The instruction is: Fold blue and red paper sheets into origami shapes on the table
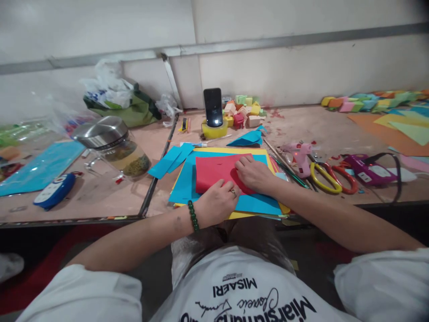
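Note:
A sheet of red paper [216, 167] lies on blue paper [184, 185], with yellow sheets [258, 152] showing beneath. It looks folded over, its near edge curving upward. My left hand [219, 201], wearing a ring and a green bead bracelet, is closed on that near edge, fingers bent together. On the right part of the red paper rests my right hand [254, 175], its fingers curled and pressed to the sheet; the fingertips are partly hidden. Cut blue strips [172, 158] lie left of the stack, and a folded blue piece [247, 137] lies behind it.
A glass jug [120, 152] with a metal lid stands to the left. Behind the stack, a phone [213, 107] leans upright on a yellow tape roll [214, 130]. A pink glue gun [302, 158], yellow-handled scissors [325, 179] and a purple device [372, 169] lie to the right.

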Available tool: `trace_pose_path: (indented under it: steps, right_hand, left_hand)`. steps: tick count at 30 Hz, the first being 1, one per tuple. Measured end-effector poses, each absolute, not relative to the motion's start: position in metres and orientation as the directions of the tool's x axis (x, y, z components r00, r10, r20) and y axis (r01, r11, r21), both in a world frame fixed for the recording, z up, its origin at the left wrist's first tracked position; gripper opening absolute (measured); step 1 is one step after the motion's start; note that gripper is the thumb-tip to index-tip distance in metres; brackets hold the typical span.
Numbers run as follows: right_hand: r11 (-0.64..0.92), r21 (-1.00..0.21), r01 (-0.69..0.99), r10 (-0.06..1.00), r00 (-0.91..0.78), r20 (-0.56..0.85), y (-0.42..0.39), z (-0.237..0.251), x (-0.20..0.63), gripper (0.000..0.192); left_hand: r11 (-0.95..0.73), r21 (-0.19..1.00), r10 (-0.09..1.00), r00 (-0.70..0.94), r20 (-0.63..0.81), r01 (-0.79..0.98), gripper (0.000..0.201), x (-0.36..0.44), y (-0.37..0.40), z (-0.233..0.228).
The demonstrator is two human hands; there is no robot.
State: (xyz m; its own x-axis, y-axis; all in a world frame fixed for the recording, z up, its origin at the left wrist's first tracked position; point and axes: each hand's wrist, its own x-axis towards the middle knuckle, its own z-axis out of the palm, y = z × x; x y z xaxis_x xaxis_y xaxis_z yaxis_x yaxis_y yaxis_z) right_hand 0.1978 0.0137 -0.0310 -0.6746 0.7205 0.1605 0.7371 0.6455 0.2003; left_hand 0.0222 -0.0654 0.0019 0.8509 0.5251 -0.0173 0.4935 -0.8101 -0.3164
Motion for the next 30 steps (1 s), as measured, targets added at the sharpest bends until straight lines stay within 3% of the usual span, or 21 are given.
trace_pose_path:
  steps: [7,15,20,25,27,30]
  right_hand:
    - [0.633,0.192,0.75,0.737,-0.66,0.15,0.014,-0.029,0.197,0.025]
    - [0.618,0.194,0.762,0.768,-0.638,0.059,0.011,-0.022,0.194,0.027]
    - [0.588,0.142,0.796,0.797,-0.601,0.069,0.013,-0.021,0.196,0.027]
    - [0.593,0.071,0.802,0.805,-0.593,-0.019,0.008,-0.001,0.197,0.03]
    - [0.653,0.111,0.749,0.756,-0.653,-0.044,-0.005,0.007,0.194,0.031]
    - [0.887,0.11,0.449,0.458,-0.886,-0.07,-0.033,0.008,0.188,0.036]
  left_hand:
    - [-0.739,-0.313,0.647,0.758,-0.085,0.596,0.027,0.015,-0.09,0.004]
    - [-0.533,-0.332,0.79,0.598,0.133,0.779,0.036,-0.026,-0.116,-0.013]
    - [-0.475,-0.242,0.819,0.525,0.231,0.846,0.041,-0.036,-0.123,-0.02]
    - [-0.489,-0.099,0.84,0.498,0.215,0.867,0.047,-0.035,-0.121,-0.014]
    - [-0.504,-0.104,0.831,0.514,0.211,0.858,0.048,-0.034,-0.12,-0.011]
    - [-0.509,-0.143,0.82,0.528,0.219,0.849,0.046,-0.033,-0.119,-0.011]
